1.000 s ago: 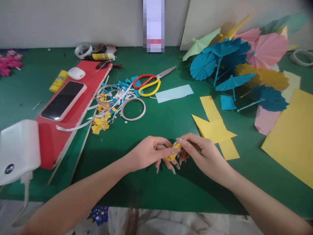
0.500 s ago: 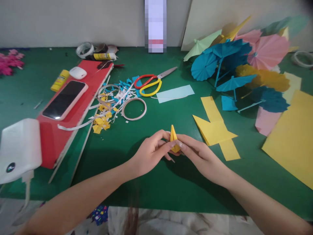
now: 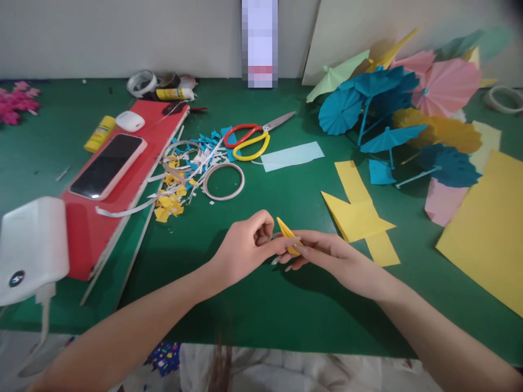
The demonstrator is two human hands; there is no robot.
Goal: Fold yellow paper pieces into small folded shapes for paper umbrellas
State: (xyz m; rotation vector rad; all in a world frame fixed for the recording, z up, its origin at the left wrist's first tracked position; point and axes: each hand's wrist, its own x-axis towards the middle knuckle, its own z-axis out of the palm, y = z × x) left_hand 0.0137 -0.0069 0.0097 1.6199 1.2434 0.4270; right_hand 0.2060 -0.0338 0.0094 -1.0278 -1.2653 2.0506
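Note:
A small piece of folded yellow paper, narrow and pointed, is held above the green table at the middle front. My right hand pinches its lower end between thumb and fingers. The thumb of my left hand presses on the same end, while its other fingers are curled in beside the paper's tip. Yellow cut paper pieces lie crossed over one another to the right of my hands. Beyond them, scissors with one red and one yellow handle rest beside a pale blue paper strip.
Paper scraps and a tape roll lie left of centre. A phone sits on a red board, near a white power bank. Paper umbrellas crowd the back right, with a large yellow sheet in front.
The folded paper has tilted, its tip swinging left and a little lower. My left fingers have curled away from it, the thumb still on it. My right hand keeps its pinch.

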